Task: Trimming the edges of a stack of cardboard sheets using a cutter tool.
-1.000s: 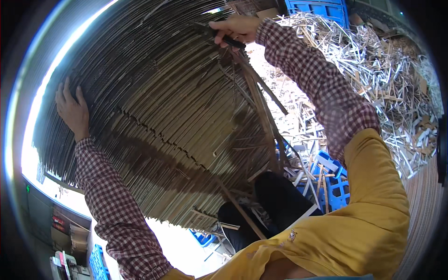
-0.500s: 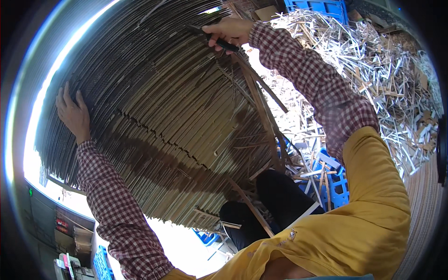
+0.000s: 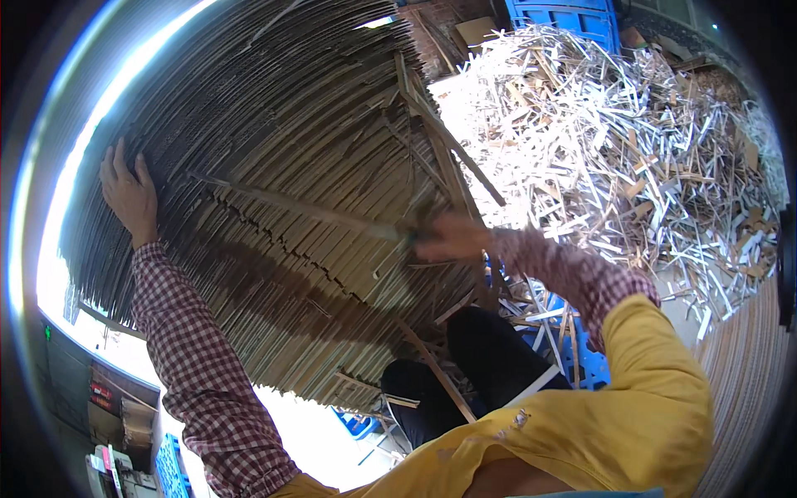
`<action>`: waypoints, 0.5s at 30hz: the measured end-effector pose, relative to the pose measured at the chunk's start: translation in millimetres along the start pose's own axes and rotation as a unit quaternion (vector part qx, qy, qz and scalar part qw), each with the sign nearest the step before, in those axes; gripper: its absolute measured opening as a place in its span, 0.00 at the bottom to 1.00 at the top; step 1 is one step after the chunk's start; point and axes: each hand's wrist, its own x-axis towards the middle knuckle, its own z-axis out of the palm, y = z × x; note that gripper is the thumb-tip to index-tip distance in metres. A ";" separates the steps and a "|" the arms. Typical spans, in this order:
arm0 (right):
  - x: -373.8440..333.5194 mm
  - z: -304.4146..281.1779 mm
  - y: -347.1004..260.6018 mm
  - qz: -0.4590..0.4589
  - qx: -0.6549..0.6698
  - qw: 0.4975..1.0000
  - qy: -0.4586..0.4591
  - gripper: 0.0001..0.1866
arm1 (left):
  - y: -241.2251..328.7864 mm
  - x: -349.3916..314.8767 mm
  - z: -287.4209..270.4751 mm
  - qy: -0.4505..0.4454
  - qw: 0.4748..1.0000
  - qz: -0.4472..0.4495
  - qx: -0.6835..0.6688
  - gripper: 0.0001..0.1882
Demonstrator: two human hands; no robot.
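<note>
Nearest us, yellow shirt (image 3: 573,423), then two knees in dark trousers (image 3: 494,353). A brown strip (image 3: 436,373) slants between the knees, upper end by the stack. Checked sleeves (image 3: 199,357) cover both forearms.

Right hand (image 3: 455,236) is next, motion-blurred, over the right part of the stack. We can't tell how its grip stands or exactly what it holds. A long strip (image 3: 299,206), blurred at its right end, runs from about the fingertips leftward across the stack.

The stack (image 3: 332,149) of thin brown sheets, edges showing, fills the middle and upper left, in front of the knees. We see a jagged crack line (image 3: 286,243) across its edges and a dark patch below that. Loose strips (image 3: 461,153) hang along its right side.

Left hand (image 3: 131,192) is at the stack's far left side, grip wide, fingers a bit spread, laid against the sheet edges, nothing held that we see.

Blue crate (image 3: 594,365) right of the knees, strips on it. Beyond, a big heap of pale and brown scrap strips (image 3: 606,158). Farthest, a blue bin (image 3: 564,21) behind the heap.
</note>
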 end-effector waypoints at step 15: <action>155.6 -151.6 -51.7 0.177 0.106 0.975 0.081 0.28 | 3.8 -0.5 1.0 -0.003 1.000 0.007 -0.009 0.21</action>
